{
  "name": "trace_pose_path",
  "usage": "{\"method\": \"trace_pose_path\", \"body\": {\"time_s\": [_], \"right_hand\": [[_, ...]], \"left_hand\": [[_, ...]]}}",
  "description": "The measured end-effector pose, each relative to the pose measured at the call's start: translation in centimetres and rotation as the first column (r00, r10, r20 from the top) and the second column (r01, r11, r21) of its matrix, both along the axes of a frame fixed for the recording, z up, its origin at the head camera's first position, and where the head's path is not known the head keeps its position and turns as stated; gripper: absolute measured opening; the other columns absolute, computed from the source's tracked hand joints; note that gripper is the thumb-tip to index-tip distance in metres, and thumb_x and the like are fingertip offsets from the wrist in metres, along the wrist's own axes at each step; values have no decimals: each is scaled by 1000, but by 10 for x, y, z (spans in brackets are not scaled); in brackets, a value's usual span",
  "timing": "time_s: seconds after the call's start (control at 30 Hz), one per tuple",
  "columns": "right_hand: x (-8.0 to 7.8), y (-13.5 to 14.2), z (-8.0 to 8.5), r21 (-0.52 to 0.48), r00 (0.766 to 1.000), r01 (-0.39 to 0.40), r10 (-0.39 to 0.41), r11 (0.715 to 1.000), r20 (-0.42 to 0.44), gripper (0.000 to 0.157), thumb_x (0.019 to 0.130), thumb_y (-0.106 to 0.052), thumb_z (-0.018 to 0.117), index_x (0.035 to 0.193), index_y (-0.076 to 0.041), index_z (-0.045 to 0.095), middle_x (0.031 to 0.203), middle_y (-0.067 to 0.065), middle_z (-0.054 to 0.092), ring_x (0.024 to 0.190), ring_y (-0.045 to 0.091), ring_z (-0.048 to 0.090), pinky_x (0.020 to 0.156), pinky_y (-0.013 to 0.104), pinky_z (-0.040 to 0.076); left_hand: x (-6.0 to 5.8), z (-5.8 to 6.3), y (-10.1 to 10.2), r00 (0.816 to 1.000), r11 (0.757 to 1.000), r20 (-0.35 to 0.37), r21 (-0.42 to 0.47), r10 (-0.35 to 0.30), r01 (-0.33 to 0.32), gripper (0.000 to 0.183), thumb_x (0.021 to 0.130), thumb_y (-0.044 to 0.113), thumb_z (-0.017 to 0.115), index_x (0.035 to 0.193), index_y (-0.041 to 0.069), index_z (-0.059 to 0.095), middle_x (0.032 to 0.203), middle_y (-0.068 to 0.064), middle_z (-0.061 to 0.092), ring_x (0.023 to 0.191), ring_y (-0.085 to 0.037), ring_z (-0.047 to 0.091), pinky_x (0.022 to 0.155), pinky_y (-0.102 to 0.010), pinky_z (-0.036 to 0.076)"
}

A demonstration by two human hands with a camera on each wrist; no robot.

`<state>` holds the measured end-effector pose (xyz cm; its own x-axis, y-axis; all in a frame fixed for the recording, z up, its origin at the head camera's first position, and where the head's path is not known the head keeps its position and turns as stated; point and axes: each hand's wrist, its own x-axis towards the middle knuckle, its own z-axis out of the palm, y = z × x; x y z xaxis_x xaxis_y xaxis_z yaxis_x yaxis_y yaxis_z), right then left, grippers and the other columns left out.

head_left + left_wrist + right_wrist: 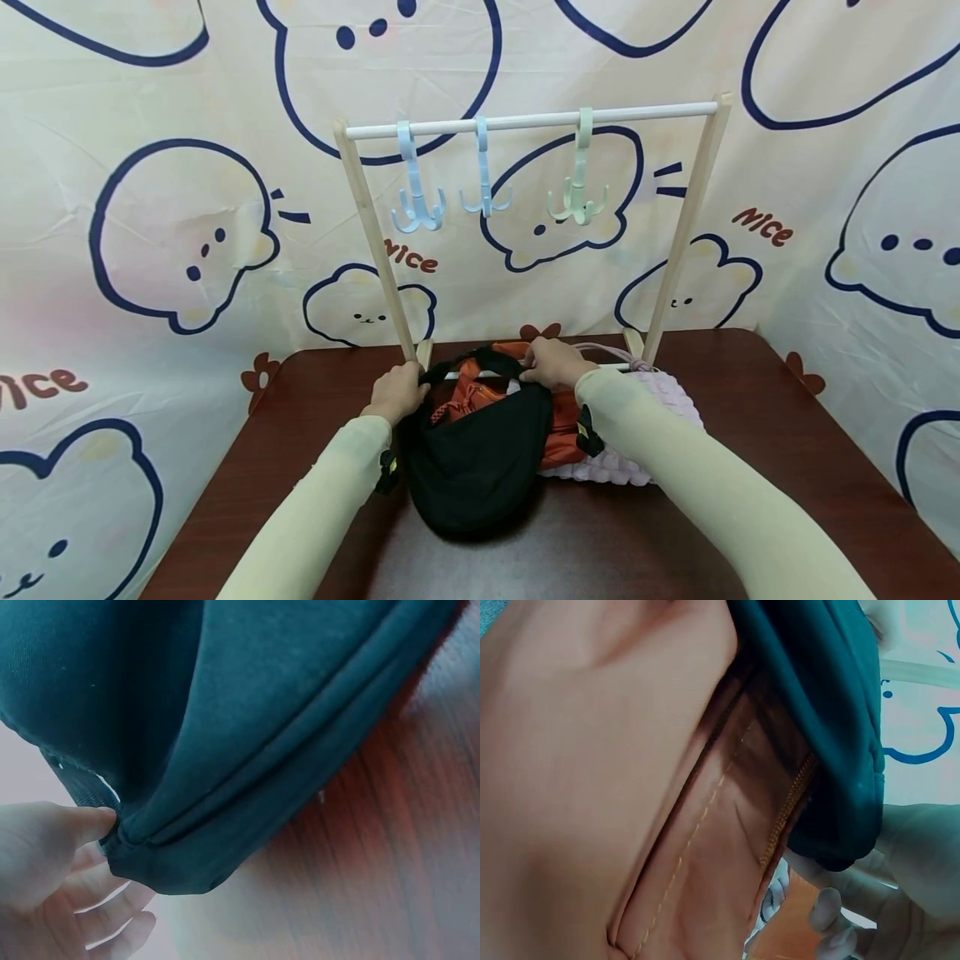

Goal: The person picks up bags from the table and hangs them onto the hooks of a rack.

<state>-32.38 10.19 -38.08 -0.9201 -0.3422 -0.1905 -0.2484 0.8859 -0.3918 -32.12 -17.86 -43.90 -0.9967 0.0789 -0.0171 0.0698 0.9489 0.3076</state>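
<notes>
A black shoulder bag (472, 467) lies at the front of a pile of bags below the rack. My left hand (397, 392) pinches its left upper corner, at the base of the strap; in the left wrist view the thumb presses on the dark fabric (247, 750). At the opposite upper corner, my right hand (557, 363) grips the black cloth, its fingers partly hidden behind it in the right wrist view. Behind the black bag sits an orange bag (566, 429) with a zipper (787, 810). A pale pink puffy bag (611, 468) lies to the right, partly under my right forearm.
A rack with wooden posts (693, 217) and a white top bar (645, 113) stands at the table's back edge. From the bar hang two blue hooks (414, 179) and a green hook (581, 171). The brown table (780, 467) meets a printed cloth backdrop (187, 242).
</notes>
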Motion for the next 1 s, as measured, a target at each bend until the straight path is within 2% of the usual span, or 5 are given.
{"method": "trace_pose_path", "body": {"time_s": [0.23, 0.5, 0.83, 0.9, 1.0], "right_hand": [[1, -2, 1, -2, 1000, 28, -28, 1000, 12, 34, 98, -22, 68, 128, -6, 68, 129, 12, 69, 90, 19, 65, 77, 31, 51], [0, -2, 1, -8, 1000, 29, -29, 1000, -8, 34, 98, -23, 68, 127, -6, 68, 127, 11, 69, 92, 20, 64, 83, 36, 53], [-3, -1, 0, -32, 999, 25, -27, 999, -48, 32, 97, -27, 70, 122, -7, 71, 119, 11, 72, 86, 19, 65, 79, 33, 53], [-3, -1, 1, -31, 999, 12, -14, 999, -50, 32, 97, -25, 70, 123, -6, 71, 120, 12, 72, 88, 20, 66, 79, 34, 53], [-1, 1, 3, -16, 998, -10, 9, 1000, -68, 32, 97, -23, 69, 124, -4, 70, 122, 13, 71, 99, 25, 68, 87, 40, 55]], "left_hand": [[0, 0, -2, 1000, 1000, 4, 27, 0, 0, 18, 100, 20, 64, 109, 7, 69, 80, -6, 69, 68, -21, 63, 65, -40, 50], [2, 3, -2, 1000, 998, 21, 68, 15, -16, 15, 100, 21, 63, 106, 8, 69, 79, -5, 68, 67, -21, 60, 63, -36, 46], [5, 6, -6, 1000, 995, 5, 97, 26, -26, 19, 100, 24, 65, 109, 8, 70, 91, -8, 72, 71, -19, 61, 62, -35, 47], [6, 7, -7, 1000, 995, -1, 97, 32, -31, 19, 99, 24, 66, 109, 8, 71, 95, -9, 73, 72, -19, 62, 63, -35, 47], [7, 7, -9, 1000, 994, -5, 102, 29, -28, 19, 99, 23, 66, 110, 8, 71, 99, -10, 74, 73, -20, 62, 63, -35, 48]]}}
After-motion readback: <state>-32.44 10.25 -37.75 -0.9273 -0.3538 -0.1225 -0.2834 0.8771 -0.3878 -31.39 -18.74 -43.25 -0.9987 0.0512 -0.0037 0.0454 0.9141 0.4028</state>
